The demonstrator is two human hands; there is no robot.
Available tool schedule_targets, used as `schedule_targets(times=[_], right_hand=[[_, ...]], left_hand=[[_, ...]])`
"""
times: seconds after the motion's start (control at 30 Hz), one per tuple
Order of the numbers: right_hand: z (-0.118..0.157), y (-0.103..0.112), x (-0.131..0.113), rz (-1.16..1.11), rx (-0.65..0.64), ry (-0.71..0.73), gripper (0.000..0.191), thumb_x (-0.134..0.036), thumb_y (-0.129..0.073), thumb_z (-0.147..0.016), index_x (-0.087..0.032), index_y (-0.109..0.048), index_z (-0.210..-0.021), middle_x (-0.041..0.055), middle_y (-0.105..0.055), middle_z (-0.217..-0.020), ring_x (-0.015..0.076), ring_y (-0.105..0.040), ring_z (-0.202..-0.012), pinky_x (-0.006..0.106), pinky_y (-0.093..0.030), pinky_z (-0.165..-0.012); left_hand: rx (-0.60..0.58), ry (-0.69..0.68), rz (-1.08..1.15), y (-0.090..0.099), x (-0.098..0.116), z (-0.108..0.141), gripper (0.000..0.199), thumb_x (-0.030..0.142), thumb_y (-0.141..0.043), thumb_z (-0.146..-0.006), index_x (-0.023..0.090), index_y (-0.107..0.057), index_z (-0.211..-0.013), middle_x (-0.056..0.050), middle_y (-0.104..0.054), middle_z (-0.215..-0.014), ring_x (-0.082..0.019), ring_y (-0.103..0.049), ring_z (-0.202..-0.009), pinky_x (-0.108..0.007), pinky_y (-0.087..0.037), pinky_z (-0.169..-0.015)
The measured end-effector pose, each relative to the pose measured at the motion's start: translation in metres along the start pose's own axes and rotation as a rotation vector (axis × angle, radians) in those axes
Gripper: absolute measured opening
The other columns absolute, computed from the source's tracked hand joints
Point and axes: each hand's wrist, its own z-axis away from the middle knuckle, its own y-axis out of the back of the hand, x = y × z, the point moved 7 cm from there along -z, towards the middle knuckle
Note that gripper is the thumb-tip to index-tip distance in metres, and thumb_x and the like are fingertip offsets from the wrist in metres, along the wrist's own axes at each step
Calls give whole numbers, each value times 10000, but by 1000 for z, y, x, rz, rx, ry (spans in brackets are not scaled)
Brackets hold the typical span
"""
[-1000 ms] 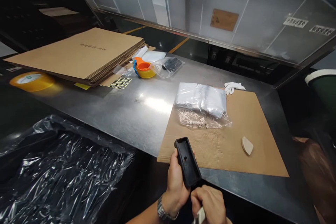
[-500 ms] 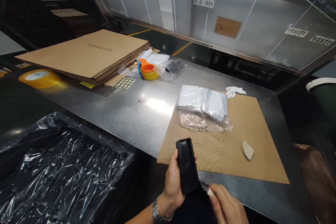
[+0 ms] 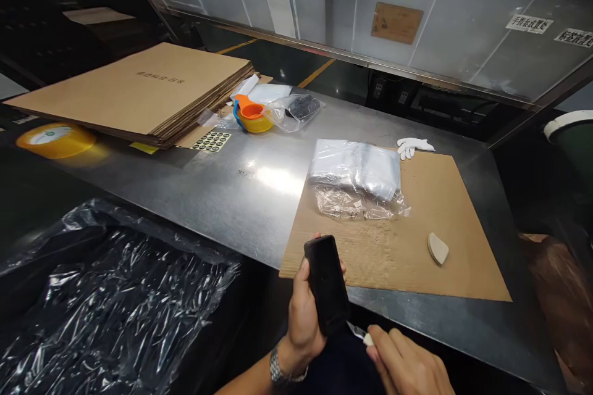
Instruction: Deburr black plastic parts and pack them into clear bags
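A black rectangular case point(image 3: 327, 284) is held upright and slightly tilted in front of the table's near edge. My left hand point(image 3: 303, 315) is wrapped round it, thumb on its left side, with a metal watch on the wrist. My right hand point(image 3: 407, 358) is closed on a small knife point(image 3: 357, 330) with a pale handle end, its blade pointing at the case's lower right corner. Whether the blade touches the case I cannot tell. Beyond the hands, a pale wedge-shaped block point(image 3: 438, 249) lies on a cardboard sheet point(image 3: 417, 278).
Plastic bags point(image 3: 356, 173) and a white glove point(image 3: 414, 147) lie at the cardboard's far side. Left on the metal table point(image 3: 222, 197) are stacked cardboard point(image 3: 139, 86), yellow tape point(image 3: 55, 139), an orange ring point(image 3: 252, 111) and a sticker sheet point(image 3: 212, 141). Black plastic point(image 3: 111, 302) sits lower left.
The case has turned, so its inside faces me more broadly. The knife blade shows more clearly, and my right hand has shifted slightly right. The camera view has tilted down a little.
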Motion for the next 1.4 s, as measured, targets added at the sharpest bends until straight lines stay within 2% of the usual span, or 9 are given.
schedule_targets(times=[0.17, 0.37, 0.6, 0.83, 1.07, 1.23, 1.4], right_hand=[[1, 3, -1, 38, 83, -4, 361, -294, -302, -973, -158, -635, -939, -20, -532, -557, 79, -528, -413, 210, -341, -389], [0, 1, -3, 61, -1, 38, 331, -267, -328, -967, -139, -632, -979, -10, -555, -586, 82, -550, -440, 206, -374, -410], [1, 2, -2, 105, -5, 72, 293, -254, -354, -958, -140, -622, -982, -23, -539, -575, 77, -533, -418, 212, -340, -390], [1, 1, 0, 150, 13, 95, 271, -243, -382, -951, -136, -626, -999, -21, -536, -564, 80, -522, -422, 221, -335, -408], [-2, 3, 7, -96, -50, 13, 274, -209, -349, -958, -124, -608, -983, -4, -576, -599, 80, -538, -471, 197, -372, -456], [-2, 0, 2, 13, -34, 75, 268, -222, -357, -958, -127, -608, -957, -15, -548, -566, 85, -512, -452, 229, -332, -455], [-2, -2, -1, 91, -19, 104, 260, -213, -364, -957, -130, -610, -952, -19, -534, -557, 85, -501, -449, 246, -314, -464]], left_hand=[[23, -31, -28, 0, 3, 1, 616, 457, -464, -829, 221, -324, -1381, -50, -649, -733, -153, -561, -602, -243, -469, -561], [18, -41, -35, -1, 3, 1, 609, 457, -459, -834, 210, -333, -1376, -57, -650, -729, -153, -561, -609, -247, -474, -564], [38, -63, -45, 2, 2, 2, 552, 451, -422, -858, 247, -355, -1366, -56, -652, -780, -146, -565, -641, -243, -471, -586], [78, -22, -30, 3, -1, 1, 513, 442, -466, -849, 290, -400, -1335, -28, -643, -855, -123, -572, -637, -231, -471, -596], [127, 4, -127, 7, 0, -2, 621, 496, -544, -784, 209, -427, -1323, -53, -657, -825, -150, -592, -599, -263, -469, -561], [106, -23, -181, 8, 1, -3, 644, 519, -517, -795, 201, -401, -1343, -62, -664, -809, -163, -599, -620, -270, -465, -565], [106, -59, -207, 9, 3, -2, 638, 512, -537, -787, 202, -422, -1333, -84, -670, -901, -182, -619, -679, -280, -475, -588]])
